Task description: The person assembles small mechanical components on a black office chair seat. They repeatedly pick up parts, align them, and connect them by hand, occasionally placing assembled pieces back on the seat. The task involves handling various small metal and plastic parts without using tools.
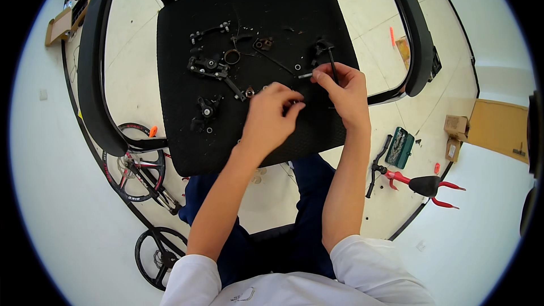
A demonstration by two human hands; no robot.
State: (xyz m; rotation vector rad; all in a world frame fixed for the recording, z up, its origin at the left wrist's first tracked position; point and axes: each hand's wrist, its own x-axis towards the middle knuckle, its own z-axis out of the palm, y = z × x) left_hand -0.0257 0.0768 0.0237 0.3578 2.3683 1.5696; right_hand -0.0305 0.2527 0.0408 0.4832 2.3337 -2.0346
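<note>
My right hand [347, 93] is closed, thumb and forefinger pinching a short silver bolt [305, 75] above the black chair seat [317, 8]. Beside those fingers is a black clamp-like part [323, 46] with a rod; whether the hand touches it, I cannot tell. My left hand [267, 118] hovers lower and to the left, fingers curled toward the thumb; anything between them is too small to make out. Left of it lie a black brake caliper [209, 67], a round black mechanism [208, 107], a link arm [209, 32], a brass-coloured ring [232, 56] and a small washer [297, 67].
Armrests [97, 73] flank the seat. On the floor at left are a bicycle wheel [135, 161] and a spoked black wheel [161, 258]. At right are a green toolbox [400, 147], a red frame with a black saddle [424, 185] and cardboard boxes [455, 127].
</note>
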